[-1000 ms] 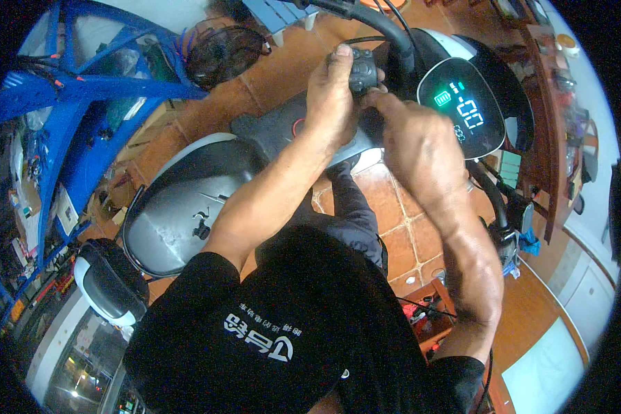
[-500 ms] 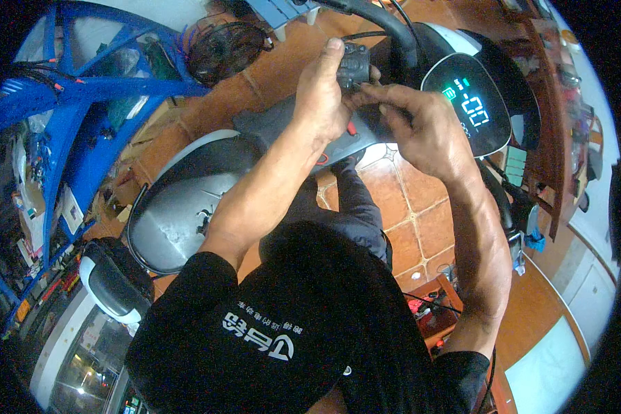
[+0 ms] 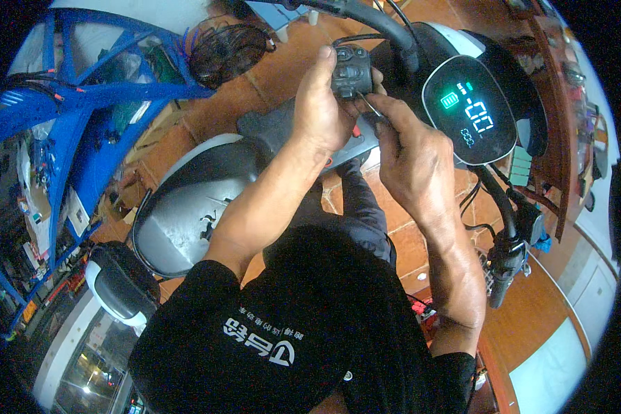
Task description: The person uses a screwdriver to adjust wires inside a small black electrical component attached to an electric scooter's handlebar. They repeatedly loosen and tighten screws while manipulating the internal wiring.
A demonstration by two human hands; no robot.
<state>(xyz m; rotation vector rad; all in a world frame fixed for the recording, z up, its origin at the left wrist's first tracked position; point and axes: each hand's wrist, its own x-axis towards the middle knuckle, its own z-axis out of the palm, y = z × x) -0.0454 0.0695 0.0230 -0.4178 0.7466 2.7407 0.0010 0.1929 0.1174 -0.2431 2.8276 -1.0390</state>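
Observation:
My left hand [image 3: 319, 114] is closed around a black handlebar switch housing [image 3: 352, 71], its thumb lying along the left side. Small buttons show on the housing's upper face. My right hand [image 3: 417, 148] pinches a thin metal tool [image 3: 371, 108] whose exact kind is hard to make out. The tool slants up to the lower edge of the housing, close to my left fingers; whether its tip touches is unclear. Right of my hands, a scooter's lit display [image 3: 470, 110] glows green and white. A black handlebar tube [image 3: 386, 27] curves above it.
Behind my left forearm lies the scooter's black seat [image 3: 186, 207]. The other handlebar grip [image 3: 501, 286] hangs beside my right forearm. A blue metal rack [image 3: 103, 90] with loose goods fills the left. A blue stool [image 3: 277, 14] stands on the tiled floor [image 3: 403, 241] at the top.
My right hand has turned more upright, and the thin metal tool now shows between its fingers. The view has shifted slightly, revealing the far handlebar grip. My left hand keeps holding the switch housing.

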